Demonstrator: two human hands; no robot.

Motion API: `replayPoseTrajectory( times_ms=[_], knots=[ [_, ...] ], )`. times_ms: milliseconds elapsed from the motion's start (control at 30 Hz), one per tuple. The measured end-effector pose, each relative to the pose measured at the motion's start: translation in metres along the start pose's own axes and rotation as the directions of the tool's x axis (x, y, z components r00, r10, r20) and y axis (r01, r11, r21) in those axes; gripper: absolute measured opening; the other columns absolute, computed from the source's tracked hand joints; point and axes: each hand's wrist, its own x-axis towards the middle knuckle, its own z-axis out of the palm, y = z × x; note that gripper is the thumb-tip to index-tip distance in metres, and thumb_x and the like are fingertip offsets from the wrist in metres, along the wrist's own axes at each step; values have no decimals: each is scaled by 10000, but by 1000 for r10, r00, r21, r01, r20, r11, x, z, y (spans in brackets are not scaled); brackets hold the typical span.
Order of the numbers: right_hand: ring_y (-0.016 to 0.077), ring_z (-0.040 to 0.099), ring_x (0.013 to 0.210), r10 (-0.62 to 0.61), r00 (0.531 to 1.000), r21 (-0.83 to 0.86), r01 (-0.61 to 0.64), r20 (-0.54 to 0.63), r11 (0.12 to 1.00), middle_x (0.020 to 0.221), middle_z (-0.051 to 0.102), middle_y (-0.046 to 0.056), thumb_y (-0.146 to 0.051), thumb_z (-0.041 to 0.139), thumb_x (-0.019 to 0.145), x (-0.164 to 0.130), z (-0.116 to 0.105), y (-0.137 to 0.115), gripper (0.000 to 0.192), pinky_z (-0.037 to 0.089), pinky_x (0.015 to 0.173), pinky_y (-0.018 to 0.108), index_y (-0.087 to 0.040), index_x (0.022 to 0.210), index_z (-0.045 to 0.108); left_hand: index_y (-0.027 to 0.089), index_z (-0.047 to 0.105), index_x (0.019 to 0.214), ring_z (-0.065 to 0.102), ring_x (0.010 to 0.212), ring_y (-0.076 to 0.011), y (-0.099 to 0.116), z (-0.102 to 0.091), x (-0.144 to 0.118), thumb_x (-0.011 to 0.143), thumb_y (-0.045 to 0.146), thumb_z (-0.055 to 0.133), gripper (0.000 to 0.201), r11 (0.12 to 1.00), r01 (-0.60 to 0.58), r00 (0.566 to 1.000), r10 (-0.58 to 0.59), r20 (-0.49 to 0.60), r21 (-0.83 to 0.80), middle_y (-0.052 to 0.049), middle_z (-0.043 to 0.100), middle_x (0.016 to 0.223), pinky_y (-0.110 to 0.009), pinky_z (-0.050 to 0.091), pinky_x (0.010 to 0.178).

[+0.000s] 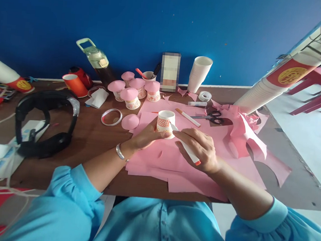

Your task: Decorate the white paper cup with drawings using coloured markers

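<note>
Lying on brown table (91, 140), pink paper sheets (173, 166), blue wall (158, 19) behind

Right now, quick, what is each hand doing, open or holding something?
Left hand: closed around the paper cup, holding it upright above the pink paper.
Right hand: closed on a white stick, its tip against the cup.
</note>
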Motion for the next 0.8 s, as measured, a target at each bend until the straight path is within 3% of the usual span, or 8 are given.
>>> replayPoseTrajectory(
  times_ms=[233, 800],
  knots=[
    [203, 750, 881, -33, 999, 3, 33, -8, 999, 1022, 734, 109, -102, 647, 995, 4, 1, 0, 452, 642, 737, 312, -149, 1441, 588, 198, 676, 1075, 615, 978, -212, -2, -2, -2, 860, 437, 849, 365, 998, 28, 999, -26, -18, 63, -52, 662, 1017, -379, 504, 888],
    [196, 734, 885, -32, 999, 2, 32, -10, 999, 1018, 714, 96, -122, 630, 1017, 3, -1, 0, 428, 637, 736, 318, -173, 1439, 585, 197, 667, 1048, 602, 950, -193, 0, -1, 0, 851, 408, 854, 344, 1000, 6, 1000, -7, 17, 17, -36, 654, 995, -355, 498, 876]
  ],
)
